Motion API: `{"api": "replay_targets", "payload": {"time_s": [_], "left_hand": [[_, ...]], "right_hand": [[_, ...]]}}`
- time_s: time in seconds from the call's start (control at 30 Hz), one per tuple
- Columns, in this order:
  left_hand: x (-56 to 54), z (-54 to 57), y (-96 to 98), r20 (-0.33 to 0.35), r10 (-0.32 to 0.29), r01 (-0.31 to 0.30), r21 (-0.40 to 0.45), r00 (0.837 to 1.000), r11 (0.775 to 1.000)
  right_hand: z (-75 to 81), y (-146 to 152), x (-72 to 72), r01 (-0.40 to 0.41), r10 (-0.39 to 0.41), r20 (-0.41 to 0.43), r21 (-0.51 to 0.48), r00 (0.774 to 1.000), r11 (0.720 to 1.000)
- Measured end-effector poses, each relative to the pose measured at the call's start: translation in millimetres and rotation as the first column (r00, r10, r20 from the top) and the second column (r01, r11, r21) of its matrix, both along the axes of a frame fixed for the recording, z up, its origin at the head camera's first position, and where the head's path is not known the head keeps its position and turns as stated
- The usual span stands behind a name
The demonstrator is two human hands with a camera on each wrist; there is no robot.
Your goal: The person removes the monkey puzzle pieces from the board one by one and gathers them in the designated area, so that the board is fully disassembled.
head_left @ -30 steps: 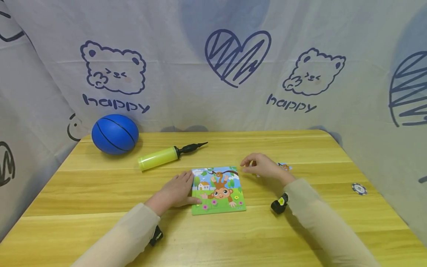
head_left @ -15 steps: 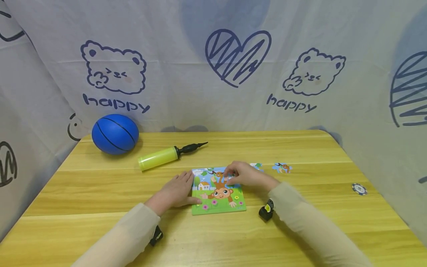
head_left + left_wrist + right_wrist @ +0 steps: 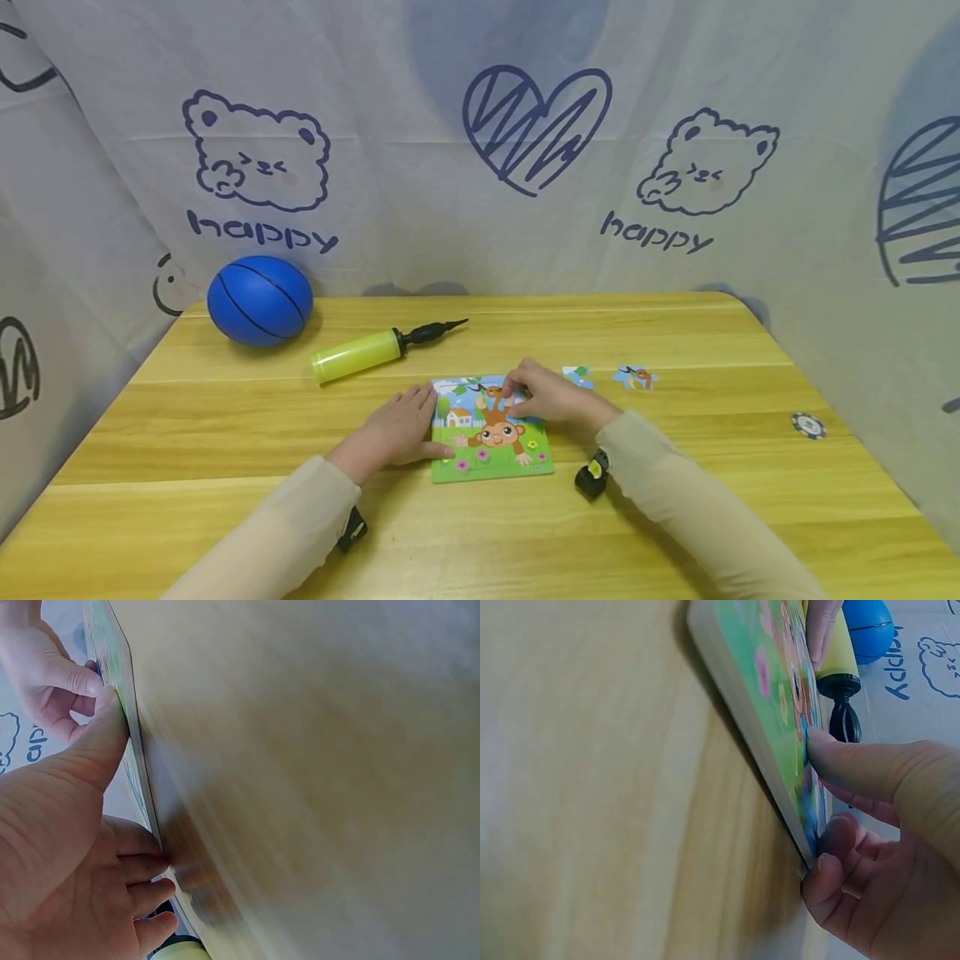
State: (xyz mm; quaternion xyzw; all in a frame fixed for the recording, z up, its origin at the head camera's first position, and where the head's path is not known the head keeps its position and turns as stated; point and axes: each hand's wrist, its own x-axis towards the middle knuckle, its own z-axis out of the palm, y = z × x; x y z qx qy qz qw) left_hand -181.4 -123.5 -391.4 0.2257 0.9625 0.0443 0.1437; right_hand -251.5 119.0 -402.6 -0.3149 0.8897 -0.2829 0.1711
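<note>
A square jigsaw puzzle [image 3: 491, 450] with a monkey picture lies on the table, in a thin green-edged board. Along its left side rests my left hand [image 3: 399, 425], fingers straight and thumb over the lower left of the picture. Over the puzzle's upper right, my right hand [image 3: 551, 393] has curled fingers and pinches at a puzzle piece with thumb and fingertips. In the right wrist view the thumb [image 3: 855, 761] touches the picture near the board's edge; the hand mostly hides that piece. Two loose puzzle pieces, one leafy [image 3: 577, 376] and one brown and blue [image 3: 636, 377], lie right of the board.
A yellow hand pump [image 3: 356, 357] with a black nozzle lies behind the left hand. Further back left is a blue ball [image 3: 259, 301]. A poker chip [image 3: 808, 425] lies far right. A printed cloth [image 3: 420, 208] hangs behind the wooden table [image 3: 465, 542].
My right hand has moved left from beside the loose pieces onto the puzzle's upper right, bringing the leafy loose piece into sight. The left hand has stayed put.
</note>
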Motion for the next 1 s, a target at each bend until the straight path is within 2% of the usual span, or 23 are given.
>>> {"api": "replay_targets", "payload": {"time_s": [0.27, 0.57, 0.73, 1.0], "left_hand": [[0.2, 0.1, -0.4, 0.002, 0.001, -0.001, 0.006, 1.000, 1.000], [-0.8, -1.3, -0.8, -0.005, -0.002, 0.002, -0.002, 1.000, 1.000], [-0.7, -1.6, -0.7, -0.005, -0.003, 0.003, 0.003, 1.000, 1.000], [0.4, -1.3, -0.5, 0.004, 0.006, -0.006, 0.015, 1.000, 1.000]], "right_hand": [[-0.4, -2, 1.3, 0.043, -0.043, 0.014, -0.011, 0.999, 0.999], [-2.6, -2, 1.7, 0.097, -0.096, -0.083, 0.010, 0.992, 0.995], [-4.1, 1, 2.3, 0.119, -0.121, -0.058, -0.035, 0.991, 0.992], [-0.1, 8, 0.9, 0.099, -0.104, -0.039, -0.128, 0.994, 0.987]]}}
